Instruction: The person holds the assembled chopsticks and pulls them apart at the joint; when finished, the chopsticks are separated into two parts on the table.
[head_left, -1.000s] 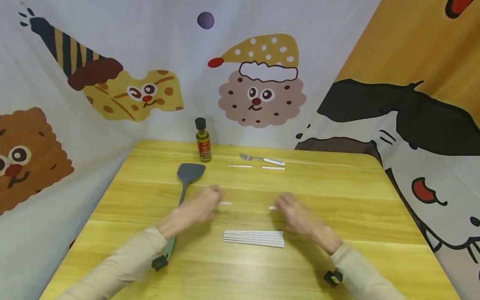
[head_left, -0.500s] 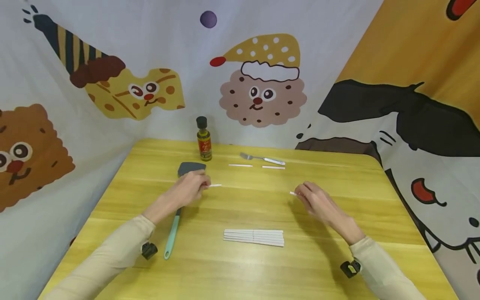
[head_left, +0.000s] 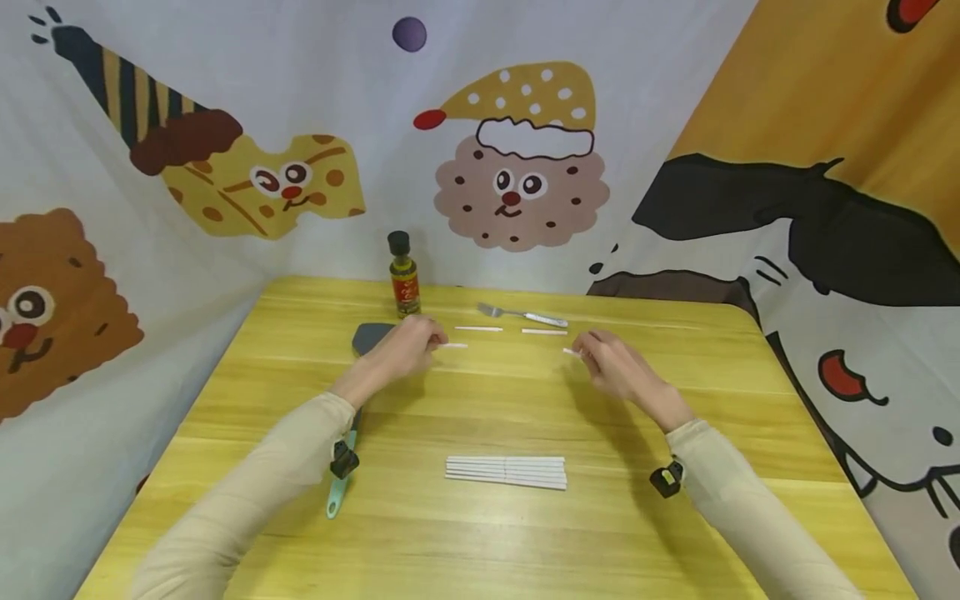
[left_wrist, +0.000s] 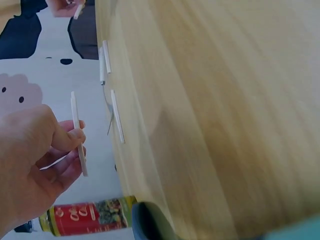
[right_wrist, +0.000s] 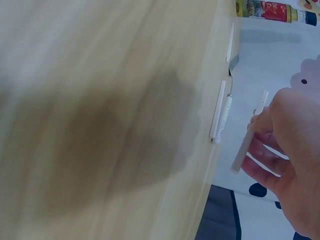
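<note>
My left hand [head_left: 405, 348] pinches a short white stick [left_wrist: 75, 111] between thumb and fingers, raised above the table. Opposite it, my right hand [head_left: 621, 368] grips another short white stick [right_wrist: 240, 159] the same way. The inner ends of both sticks point toward each other across a gap. Just beyond the hands, two more short white sticks, a left one [head_left: 478, 328] and a right one [head_left: 545, 332], lie end to end with a gap. A fork [head_left: 546, 320] with a patterned white handle lies behind them. Nearer me, several white sticks [head_left: 506, 472] lie side by side, with a seam across their middle.
A turner [head_left: 369, 337] with a dark blade and green handle lies at the left, partly under my left arm. A sauce bottle [head_left: 405, 287] with a black cap stands behind my left hand. A printed cloth [head_left: 315, 75] hangs along the table's back edge.
Both hands first drew apart with their sticks. Since then they have moved farther from me and closer together, up to the two lying sticks. The fork, bottle and row of sticks stay put.
</note>
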